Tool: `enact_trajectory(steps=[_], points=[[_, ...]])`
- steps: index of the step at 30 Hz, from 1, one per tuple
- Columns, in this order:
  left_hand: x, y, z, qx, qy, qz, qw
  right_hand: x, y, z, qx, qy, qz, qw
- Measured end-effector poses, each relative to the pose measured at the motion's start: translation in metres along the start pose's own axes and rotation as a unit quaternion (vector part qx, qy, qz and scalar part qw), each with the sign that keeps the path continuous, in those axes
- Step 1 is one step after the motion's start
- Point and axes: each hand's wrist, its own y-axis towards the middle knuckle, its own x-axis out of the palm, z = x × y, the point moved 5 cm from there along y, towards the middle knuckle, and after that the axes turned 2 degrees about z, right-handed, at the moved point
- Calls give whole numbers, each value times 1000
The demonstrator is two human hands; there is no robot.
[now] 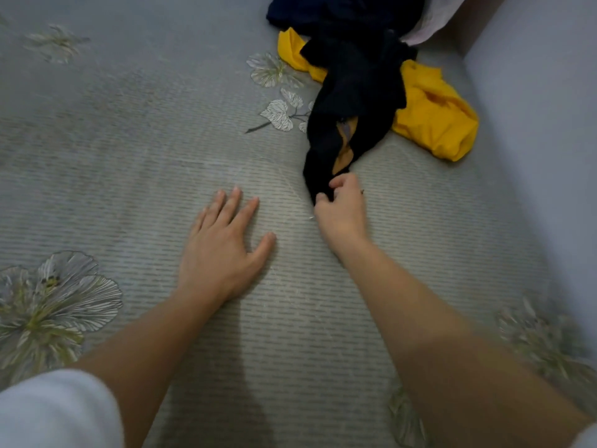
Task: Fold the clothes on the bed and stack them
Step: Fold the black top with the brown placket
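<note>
The right hand pinches the black garment — the left hand lies flat, fingers spread. A tug could drag the yellow garment along — it lies underneath.

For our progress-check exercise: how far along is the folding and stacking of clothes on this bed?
Done: no folded stack shows. In hand: the right hand grips the black garment; the left hand rests flat on the bedsheet. Left: that, the yellow garment and navy garment lie crumpled.

Matt woven bedspread (ribbed, flower-printed), soft matt black garment, smooth yellow cloth.
</note>
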Motion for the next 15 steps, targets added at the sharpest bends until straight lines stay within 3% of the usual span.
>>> enact_trajectory(steps=[3, 6, 9, 11, 13, 15], points=[[-2, 3, 0, 2, -36, -8, 999, 2, -54, 17, 74, 87, -102, 988], [-5, -10, -1, 35, -37, -30, 998, 0, -106, 25, 36, -28, -205, 978], [-9, -43, -1, 56, -53, -41, 996, -5, -155, 30, -9, -44, -243, 969], [-16, -66, -2, 36, -137, -69, 987, -9, -182, 34, -9, -54, -264, 963], [-30, -91, -6, -47, -317, -108, 941, -13, -208, 38, 1, -78, -289, 954], [-50, -127, -11, -179, -457, -118, 863, -16, -237, 40, 12, -113, -327, 938]])
